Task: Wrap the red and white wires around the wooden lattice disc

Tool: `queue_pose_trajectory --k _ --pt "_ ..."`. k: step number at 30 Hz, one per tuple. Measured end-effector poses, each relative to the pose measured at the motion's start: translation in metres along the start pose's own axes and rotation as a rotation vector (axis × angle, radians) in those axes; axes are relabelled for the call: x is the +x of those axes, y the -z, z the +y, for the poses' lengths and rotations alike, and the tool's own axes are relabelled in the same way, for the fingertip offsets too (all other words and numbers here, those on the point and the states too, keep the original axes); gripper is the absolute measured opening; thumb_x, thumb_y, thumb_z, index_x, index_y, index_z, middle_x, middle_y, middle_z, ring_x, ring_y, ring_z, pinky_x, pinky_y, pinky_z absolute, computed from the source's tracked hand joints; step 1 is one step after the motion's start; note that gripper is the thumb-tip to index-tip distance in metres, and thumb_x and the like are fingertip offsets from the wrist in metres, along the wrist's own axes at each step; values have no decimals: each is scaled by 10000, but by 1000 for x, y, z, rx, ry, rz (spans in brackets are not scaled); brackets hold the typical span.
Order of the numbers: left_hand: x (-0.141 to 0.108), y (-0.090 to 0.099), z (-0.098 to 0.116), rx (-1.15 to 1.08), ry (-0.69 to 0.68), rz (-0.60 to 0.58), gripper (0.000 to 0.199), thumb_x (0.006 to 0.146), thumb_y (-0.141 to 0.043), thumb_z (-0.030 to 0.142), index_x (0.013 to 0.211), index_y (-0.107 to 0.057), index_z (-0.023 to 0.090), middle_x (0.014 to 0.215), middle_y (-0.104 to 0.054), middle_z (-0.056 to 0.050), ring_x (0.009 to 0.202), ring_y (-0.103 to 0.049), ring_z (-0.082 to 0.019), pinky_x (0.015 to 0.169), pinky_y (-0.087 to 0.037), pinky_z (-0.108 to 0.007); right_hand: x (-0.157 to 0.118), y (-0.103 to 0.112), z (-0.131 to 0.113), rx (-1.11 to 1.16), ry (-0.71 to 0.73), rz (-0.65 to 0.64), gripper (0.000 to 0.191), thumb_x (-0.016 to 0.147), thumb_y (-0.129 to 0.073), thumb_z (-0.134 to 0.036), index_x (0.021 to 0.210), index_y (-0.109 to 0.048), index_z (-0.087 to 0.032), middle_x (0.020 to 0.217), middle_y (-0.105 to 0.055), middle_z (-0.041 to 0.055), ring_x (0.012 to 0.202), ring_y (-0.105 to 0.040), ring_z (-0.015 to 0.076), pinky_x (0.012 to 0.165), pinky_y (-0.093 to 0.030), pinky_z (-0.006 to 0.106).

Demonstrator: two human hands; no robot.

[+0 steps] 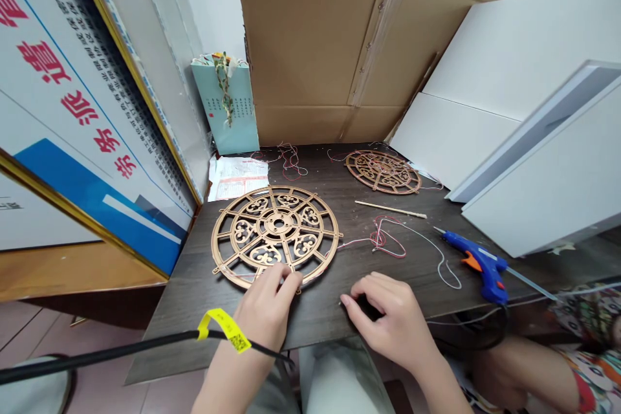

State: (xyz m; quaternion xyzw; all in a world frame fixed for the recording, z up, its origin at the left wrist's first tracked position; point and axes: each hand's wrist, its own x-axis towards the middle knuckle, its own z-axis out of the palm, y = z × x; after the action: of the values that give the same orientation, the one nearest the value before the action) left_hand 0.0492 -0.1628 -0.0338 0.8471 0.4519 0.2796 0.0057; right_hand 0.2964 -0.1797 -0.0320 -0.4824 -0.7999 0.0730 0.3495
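Note:
A round, openwork wooden wheel (280, 197) with spokes and scroll cut-outs lies flat on the dark table. My left hand (268, 301) is closed at its near rim, fingers curled over the edge and fingertips partly hidden. To the right, my right hand (391, 310) hovers just above the table's front edge with fingers curled and thumb close to the index. A tiny speck shows at its thumb tip, too small to name. Red and white wires (388, 239) run from the wheel's right side in loose loops across the tabletop.
A blue glue gun (478, 262) with an orange trigger lies at the right. Near it are a thin wooden stick (391, 209) and a second wooden wheel (383, 171). Cardboard (315, 45) walls the back. A black cable (145, 344) crosses my left wrist. Another person's leg (524, 369) is at right.

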Motion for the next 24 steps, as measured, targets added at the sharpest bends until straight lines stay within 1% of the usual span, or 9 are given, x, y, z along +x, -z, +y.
queue_pose_trajectory --k 6,9,13,15,18,20,21,22,24 --pt "-2 0 0 -44 21 30 191 1001 -458 42 1065 -506 215 1013 -593 -29 905 -600 -167 792 -496 -277 0 1 -1 3 -5 -11 189 945 -635 -178 765 -574 -175 667 -519 -9 618 -461 120 616 -324 285" --pt "-2 1 2 -79 9 53 227 984 -481 30 1113 -479 216 990 -599 -23 913 -602 -171 810 -494 -285 0 1 -1 2 -2 -12 186 944 -635 -178 767 -575 -175 664 -513 -10 617 -461 120 615 -323 285" --pt "-4 7 8 -181 23 76 231 985 -471 35 1116 -468 226 985 -598 -23 908 -604 -162 806 -498 -274 2 0 -1 -15 -13 2 197 947 -632 -189 760 -570 -177 661 -477 -10 626 -464 126 608 -323 285" --pt "-5 10 10 -244 35 86 220 993 -456 41 1100 -473 232 988 -599 -21 918 -609 -148 815 -499 -254 3 0 0 -20 -39 38 172 947 -643 -202 787 -584 -181 677 -469 -9 632 -469 129 604 -338 281" --pt "-7 14 11 -271 48 95 213 989 -480 60 1101 -481 242 1020 -617 -22 955 -622 -136 850 -501 -241 4 -2 1 -15 -79 154 51 933 -673 -213 933 -629 -189 728 -488 -4 670 -501 142 641 -406 279" --pt "-7 16 8 -255 32 123 218 975 -510 64 1095 -488 244 1024 -624 -23 955 -625 -137 855 -501 -243 6 -3 2 -17 -102 211 152 927 -682 -218 1071 -638 -198 808 -550 19 743 -550 165 701 -461 295" --pt "-7 18 6 -248 22 141 221 971 -515 56 1081 -491 245 1011 -625 -21 943 -623 -136 849 -499 -240 7 -4 3 -18 -121 217 205 927 -683 -224 1126 -636 -205 889 -596 42 807 -582 181 743 -488 309" --pt "-7 19 4 -242 12 158 223 971 -511 44 1063 -494 247 994 -623 -17 930 -618 -132 840 -495 -235 7 -5 3 -22 -141 215 243 928 -683 -233 1165 -634 -213 999 -632 69 893 -609 200 800 -510 329" --pt "-7 23 -2 -223 -12 185 242 977 -487 10 1024 -501 248 966 -617 -13 920 -600 -128 836 -482 -227 9 -7 4 -28 -168 188 293 924 -686 -251 1211 -635 -223 1235 -631 105 1095 -615 246 948 -517 391"
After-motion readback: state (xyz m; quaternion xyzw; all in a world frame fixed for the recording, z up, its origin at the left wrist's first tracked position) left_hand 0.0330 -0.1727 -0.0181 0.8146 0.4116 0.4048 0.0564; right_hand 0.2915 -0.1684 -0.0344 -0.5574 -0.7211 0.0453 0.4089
